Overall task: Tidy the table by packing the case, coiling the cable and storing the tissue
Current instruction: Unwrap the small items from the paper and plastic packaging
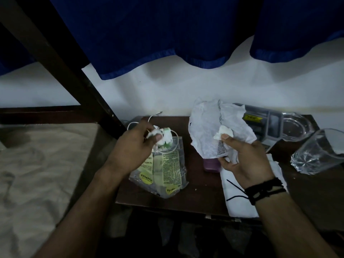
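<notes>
My left hand [136,144] grips a crumpled white and green tissue wad [164,136] above a clear printed packet [165,170] on the dark table [195,192]. A thin white cable [149,119] loops behind and under that hand. My right hand [247,161] holds up a white plastic bag [210,127], its thumb pinching a small white tissue piece [224,133] against the bag. A purple case [211,165] lies under the bag, mostly hidden.
A grey box [260,123] and a clear glass dish [296,127] stand at the back right; a tumbler [316,151] lies tilted at the right. White paper [240,202] covers the table's front edge. A bed [37,164] lies left, with a blue curtain [167,34] above.
</notes>
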### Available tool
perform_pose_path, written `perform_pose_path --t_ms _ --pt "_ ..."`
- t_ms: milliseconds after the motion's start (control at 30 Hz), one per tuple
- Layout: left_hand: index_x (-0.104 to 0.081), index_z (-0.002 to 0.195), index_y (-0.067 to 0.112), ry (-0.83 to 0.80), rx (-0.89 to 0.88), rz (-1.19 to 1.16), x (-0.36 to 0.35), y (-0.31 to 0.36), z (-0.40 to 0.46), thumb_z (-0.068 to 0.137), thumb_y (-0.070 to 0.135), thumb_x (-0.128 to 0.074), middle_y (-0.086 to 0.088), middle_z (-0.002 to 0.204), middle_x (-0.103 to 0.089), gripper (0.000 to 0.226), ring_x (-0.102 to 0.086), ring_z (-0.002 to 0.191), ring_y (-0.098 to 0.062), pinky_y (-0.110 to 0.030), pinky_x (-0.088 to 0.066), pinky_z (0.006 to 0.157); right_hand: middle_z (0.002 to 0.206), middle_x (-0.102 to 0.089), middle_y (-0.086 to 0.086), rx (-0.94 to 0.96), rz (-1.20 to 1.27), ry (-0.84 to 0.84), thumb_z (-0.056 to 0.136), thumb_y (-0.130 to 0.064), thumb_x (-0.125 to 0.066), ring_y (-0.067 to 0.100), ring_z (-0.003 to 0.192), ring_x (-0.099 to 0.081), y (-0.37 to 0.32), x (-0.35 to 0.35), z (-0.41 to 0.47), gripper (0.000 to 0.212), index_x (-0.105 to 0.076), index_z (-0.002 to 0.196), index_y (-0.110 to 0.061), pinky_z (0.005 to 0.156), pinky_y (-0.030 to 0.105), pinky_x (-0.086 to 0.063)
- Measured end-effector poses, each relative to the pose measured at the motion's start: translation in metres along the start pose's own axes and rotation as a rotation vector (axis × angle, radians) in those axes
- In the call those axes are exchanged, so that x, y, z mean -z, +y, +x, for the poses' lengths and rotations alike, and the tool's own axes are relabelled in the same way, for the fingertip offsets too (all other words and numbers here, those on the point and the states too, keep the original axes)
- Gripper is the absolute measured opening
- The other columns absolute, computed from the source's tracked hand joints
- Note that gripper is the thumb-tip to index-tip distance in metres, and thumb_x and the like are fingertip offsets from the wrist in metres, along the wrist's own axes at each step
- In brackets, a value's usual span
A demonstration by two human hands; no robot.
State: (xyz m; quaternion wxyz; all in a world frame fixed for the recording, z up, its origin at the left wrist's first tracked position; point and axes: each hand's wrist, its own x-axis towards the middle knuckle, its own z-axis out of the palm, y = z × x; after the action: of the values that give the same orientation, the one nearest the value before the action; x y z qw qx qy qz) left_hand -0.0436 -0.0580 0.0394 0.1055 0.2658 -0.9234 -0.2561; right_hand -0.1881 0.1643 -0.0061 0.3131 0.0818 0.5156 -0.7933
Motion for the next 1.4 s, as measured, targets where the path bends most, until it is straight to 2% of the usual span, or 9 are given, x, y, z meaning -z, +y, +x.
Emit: perform_pose_path --t_ms 133,300,467,567,733,933,1100,1300,1400 --pt "-0.057 0.095 0.02 0.178 -0.056 -0.286 0.009 0.025 0.0 0.094 0.043 -0.067 0.001 0.075 -0.067 0.025 -0.067 0.066 -0.018 -0.039 -0.053 0.062 0.112 -0.078 -0.001 -0.008 -0.019 0.015 0.089 -0.006 -0.073 0.024 0.112 -0.07 0.002 -0.001 0.0 0.026 -0.074 0.106 -0.025 0.092 0.051 -0.054" --pt "-0.061 0.088 0.013 0.095 -0.19 -0.394 -0.003 0.069 0.005 0.095 0.036 -0.068 -0.001 0.06 -0.062 0.025 -0.057 0.051 -0.017 -0.032 -0.044 0.05 0.121 -0.075 -0.002 -0.041 -0.037 -0.091 0.09 -0.01 -0.071 0.026 0.116 -0.069 0.005 -0.004 -0.003 0.031 -0.073 0.117 -0.025 0.103 0.059 -0.047" --pt "-0.07 0.105 0.018 -0.077 -0.255 -0.029 -0.042 0.079 0.02 0.097 0.034 -0.064 -0.005 0.086 -0.075 0.019 -0.07 0.08 -0.025 -0.033 -0.052 0.067 0.124 -0.073 0.009 -0.113 0.057 -0.188 0.093 -0.006 -0.063 0.03 0.114 -0.07 0.007 -0.005 -0.004 0.037 -0.068 0.128 -0.018 0.093 0.05 -0.057" --pt "-0.068 0.099 0.016 -0.054 -0.207 -0.018 -0.052 0.083 0.02 0.095 0.037 -0.068 -0.005 0.092 -0.074 0.021 -0.068 0.086 -0.024 -0.032 -0.048 0.068 0.101 -0.072 0.017 -0.187 0.152 -0.201 0.069 -0.017 -0.077 0.028 0.086 -0.073 0.005 -0.004 -0.001 0.039 -0.071 0.105 -0.008 0.071 0.037 -0.062" --pt "-0.065 0.089 0.019 -0.013 -0.123 -0.051 -0.056 0.083 0.019 0.09 0.034 -0.071 -0.001 0.084 -0.074 0.016 -0.068 0.077 -0.02 -0.034 -0.053 0.066 0.126 -0.072 0.011 -0.072 -0.04 -0.377 0.082 -0.028 -0.075 0.032 0.118 -0.068 0.001 -0.007 -0.009 0.043 -0.072 0.124 -0.019 0.105 0.057 -0.048" --pt "-0.074 0.109 0.022 -0.048 -0.193 -0.052 -0.054 0.074 0.003 0.096 0.02 -0.062 0.001 0.098 -0.078 0.018 -0.071 0.087 -0.017 -0.027 -0.051 0.071 0.112 -0.077 0.01 0.059 -0.101 -0.246 0.086 -0.009 -0.07 0.032 0.104 -0.074 0.002 -0.011 -0.015 0.026 -0.077 0.108 -0.019 0.088 0.063 -0.057" --pt "-0.073 0.118 0.031 0.182 -0.031 -0.136 -0.018 0.033 -0.024 0.1 0.026 -0.062 0.016 0.108 -0.075 0.022 -0.067 0.09 0.001 -0.025 -0.055 0.084 0.102 -0.08 -0.007 0.144 -0.033 -0.093 0.091 -0.004 -0.068 0.017 0.097 -0.076 0.0 -0.004 -0.009 0.026 -0.074 0.107 -0.024 0.06 0.032 -0.061" --pt "-0.074 0.115 0.028 0.252 -0.115 -0.268 -0.015 0.019 -0.054 0.097 0.023 -0.067 0.015 0.107 -0.072 0.02 -0.069 0.09 -0.003 -0.027 -0.058 0.075 0.107 -0.079 -0.003 0.182 -0.014 -0.155 0.085 0.001 -0.069 0.02 0.1 -0.076 0.009 -0.014 -0.011 0.035 -0.076 0.106 -0.026 0.067 0.037 -0.063" --pt "-0.073 0.119 0.022 0.251 -0.31 -0.202 -0.033 0.034 -0.048 0.096 0.023 -0.068 0.007 0.115 -0.067 0.024 -0.067 0.099 -0.009 -0.029 -0.054 0.088 0.115 -0.077 0.006 0.125 -0.02 -0.222 0.086 0.0 -0.068 0.027 0.106 -0.074 0.017 -0.018 -0.013 0.035 -0.079 0.106 -0.027 0.078 0.047 -0.063"
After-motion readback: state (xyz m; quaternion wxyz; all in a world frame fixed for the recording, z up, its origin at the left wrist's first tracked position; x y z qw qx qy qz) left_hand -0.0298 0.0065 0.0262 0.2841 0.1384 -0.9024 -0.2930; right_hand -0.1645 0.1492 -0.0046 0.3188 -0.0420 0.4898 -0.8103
